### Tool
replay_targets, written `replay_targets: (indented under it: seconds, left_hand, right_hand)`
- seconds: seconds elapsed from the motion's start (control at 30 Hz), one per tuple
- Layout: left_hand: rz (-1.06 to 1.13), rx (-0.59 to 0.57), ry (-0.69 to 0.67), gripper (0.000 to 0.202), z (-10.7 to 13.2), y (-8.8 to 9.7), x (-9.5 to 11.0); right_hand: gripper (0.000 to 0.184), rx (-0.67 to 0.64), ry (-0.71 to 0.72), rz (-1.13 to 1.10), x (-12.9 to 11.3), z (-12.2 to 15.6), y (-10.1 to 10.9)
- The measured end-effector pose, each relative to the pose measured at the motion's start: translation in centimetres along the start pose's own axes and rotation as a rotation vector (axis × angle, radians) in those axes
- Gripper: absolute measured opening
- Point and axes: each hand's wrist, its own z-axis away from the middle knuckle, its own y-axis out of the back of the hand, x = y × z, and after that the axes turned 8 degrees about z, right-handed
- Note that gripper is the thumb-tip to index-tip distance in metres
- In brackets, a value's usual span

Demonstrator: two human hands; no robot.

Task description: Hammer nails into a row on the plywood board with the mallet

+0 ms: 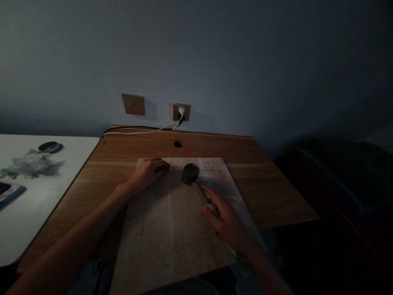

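Observation:
My right hand grips the wooden handle of a hammer, whose dark, rounded head is over the upper part of a pale wooden board. At the board's upper left rests my left hand, its fingers curled and close together. Whatever those fingers may hold is hidden. Between the left fingertips and the hammer head is a small nail. Several small nail-like points lie in a row to the right of the head.
Beneath the board is a brown wooden desk with a round cable hole. A white table at the left bears a crumpled plastic bag and a dark, round object. Cables run to a wall socket.

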Motion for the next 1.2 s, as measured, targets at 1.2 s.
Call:
replay_targets:
  seconds: [1.2]
  left_hand:
    - [-0.033,0.020,0.171,0.054,0.0,-0.2,0.3]
  right_hand:
    - [0.058,-0.008,0.168,0.188,-4.8,-5.1,-2.0]
